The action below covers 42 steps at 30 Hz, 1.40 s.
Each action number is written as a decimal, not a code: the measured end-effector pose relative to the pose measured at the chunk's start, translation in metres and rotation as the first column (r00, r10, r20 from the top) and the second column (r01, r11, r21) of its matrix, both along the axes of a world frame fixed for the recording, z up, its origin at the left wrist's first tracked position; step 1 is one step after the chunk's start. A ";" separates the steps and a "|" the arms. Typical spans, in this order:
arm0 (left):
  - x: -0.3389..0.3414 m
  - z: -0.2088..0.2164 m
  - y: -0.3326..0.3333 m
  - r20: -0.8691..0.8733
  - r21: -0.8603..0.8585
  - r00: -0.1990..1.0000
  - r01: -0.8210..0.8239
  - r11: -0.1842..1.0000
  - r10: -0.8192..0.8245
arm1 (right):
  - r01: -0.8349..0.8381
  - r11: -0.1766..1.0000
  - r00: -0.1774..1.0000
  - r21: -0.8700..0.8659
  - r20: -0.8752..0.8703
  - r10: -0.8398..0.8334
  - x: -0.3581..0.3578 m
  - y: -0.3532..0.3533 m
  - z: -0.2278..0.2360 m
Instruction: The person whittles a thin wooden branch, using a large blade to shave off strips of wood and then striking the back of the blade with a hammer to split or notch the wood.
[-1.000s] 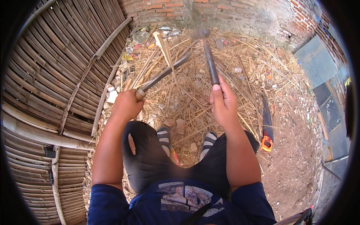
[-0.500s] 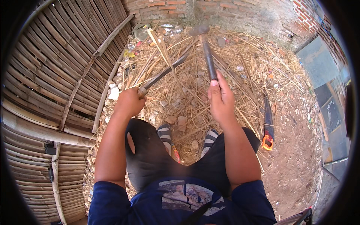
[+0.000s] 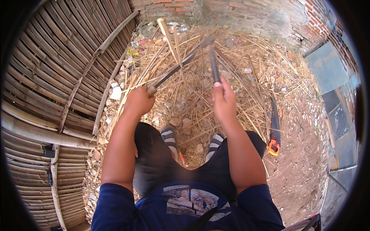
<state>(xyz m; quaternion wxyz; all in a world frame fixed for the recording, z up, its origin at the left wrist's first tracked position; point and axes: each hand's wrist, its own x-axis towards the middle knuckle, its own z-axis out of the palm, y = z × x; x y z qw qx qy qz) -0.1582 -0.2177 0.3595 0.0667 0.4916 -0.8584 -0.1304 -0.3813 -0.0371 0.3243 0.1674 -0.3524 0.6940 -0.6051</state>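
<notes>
My left hand (image 3: 138,101) is closed round the wooden handle of a machete (image 3: 172,72). Its long dark blade points away and to the right, with a curved tip. Against the blade leans a pale split bamboo piece (image 3: 168,40), tilted up. In my right hand (image 3: 224,101) is a hammer (image 3: 214,66), gripped low on its dark handle. The slightly blurred hammer head is just beyond the blade's tip in the view; whether they touch I cannot tell.
Bamboo strips and straw (image 3: 200,92) litter the stony ground. To the right lies a handsaw (image 3: 274,131) with an orange-and-black handle. A bamboo slat wall (image 3: 65,77) closes the left side, a brick wall (image 3: 246,15) the far side. Grey-blue panels (image 3: 329,69) lean at the right.
The hammer head has come down and nearer to the machete's tip. My left hand and the machete have shifted slightly right, and the bamboo piece has moved up and right.
</notes>
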 end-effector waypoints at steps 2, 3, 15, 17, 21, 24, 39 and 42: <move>-0.006 -0.001 -0.001 -0.012 -0.050 1.000 0.019 0.999 -0.020 | 0.025 0.988 0.998 -0.151 -0.049 -0.032 -0.003 0.001 0.005; -0.007 -0.003 -0.004 -0.008 -0.040 1.000 0.013 0.999 -0.014 | 0.022 0.990 0.997 -0.137 -0.074 -0.033 -0.003 -0.001 0.004; -0.019 -0.010 -0.017 0.016 0.041 0.999 -0.046 0.998 0.046 | 0.017 0.958 0.992 0.287 -0.128 0.020 -0.019 -0.027 -0.025; -0.019 -0.015 -0.015 -0.014 0.044 0.999 -0.031 0.999 0.032 | -0.011 0.997 0.991 0.076 -0.129 0.021 -0.012 -0.019 -0.002; -0.020 -0.016 -0.015 0.007 0.062 1.000 -0.022 0.998 0.021 | -0.084 0.996 0.985 0.000 -0.148 0.083 -0.004 -0.014 0.018; -0.019 -0.014 -0.016 0.009 0.076 0.999 -0.035 0.996 0.035 | -0.044 0.981 0.969 0.186 -0.230 0.088 0.002 -0.026 0.008; -0.004 -0.031 -0.022 -0.016 0.069 1.000 -0.015 0.997 0.016 | -0.135 0.990 0.990 0.029 -0.023 0.136 0.003 -0.029 0.001; -0.002 -0.034 -0.024 0.023 0.081 1.000 -0.013 0.997 0.011 | -0.092 0.942 0.972 0.323 -0.175 0.155 0.001 -0.040 -0.018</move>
